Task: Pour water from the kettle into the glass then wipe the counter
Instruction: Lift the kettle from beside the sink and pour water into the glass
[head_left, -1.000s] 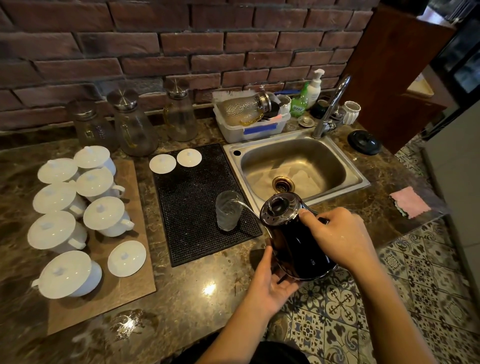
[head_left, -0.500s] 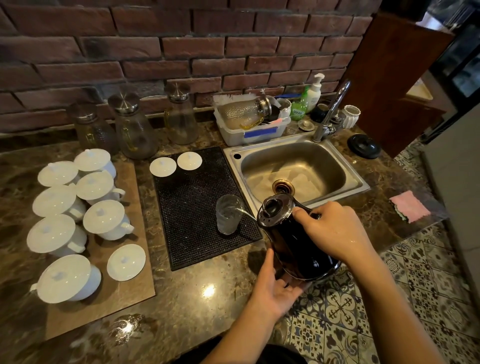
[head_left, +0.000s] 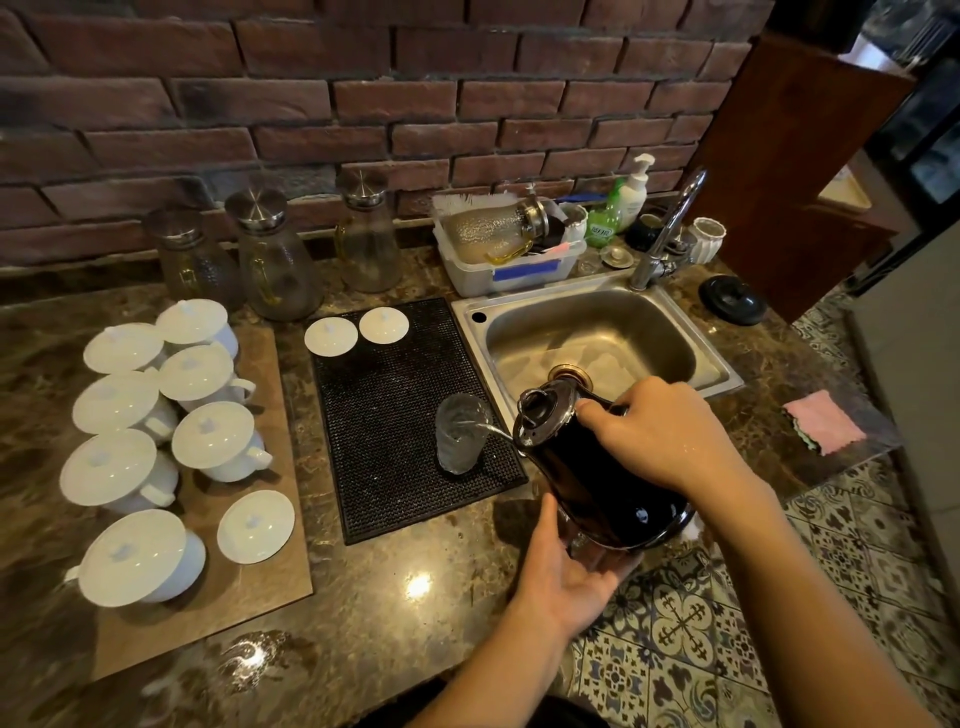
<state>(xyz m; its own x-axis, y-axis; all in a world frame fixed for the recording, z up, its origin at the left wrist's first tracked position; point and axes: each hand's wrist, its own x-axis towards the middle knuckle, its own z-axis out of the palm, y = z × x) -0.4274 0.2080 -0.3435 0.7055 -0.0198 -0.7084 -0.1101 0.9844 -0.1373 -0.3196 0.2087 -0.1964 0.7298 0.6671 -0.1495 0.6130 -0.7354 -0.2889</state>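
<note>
**Water poured from kettle into glass at the mat's corner**

The glossy black kettle with a chrome lid (head_left: 597, 467) was held tilted toward the left, above the front edge of the counter. The right hand (head_left: 660, 436) was closed around the handle at the kettle's top, its fingers curled tight. The left hand (head_left: 566, 571) was cupped under the kettle's base, fingers spread and only partly bent, the palm pressed against the underside. A thin stream of water ran from the spout into the clear ribbed glass (head_left: 461, 432), which stood upright at the front right corner of the black rubber mat (head_left: 400, 415), just beside the sink's left rim.

The dark marbled stone counter (head_left: 395, 597) was seen to carry a stainless steel sink (head_left: 592, 338) toward its right end, with a folded pink cloth (head_left: 823, 428) lying near the right edge. Two loose white lids (head_left: 356, 330) were placed at the mat's back left corner. White lidded cups (head_left: 156, 410) were grouped on a brown board (head_left: 249, 571) toward the left edge. Three glass carafes with metal stoppers (head_left: 275, 260) were lined along the back edge, against a red brick wall (head_left: 363, 104). Patterned floor tiles (head_left: 727, 623) were visible beyond the front edge.
</note>
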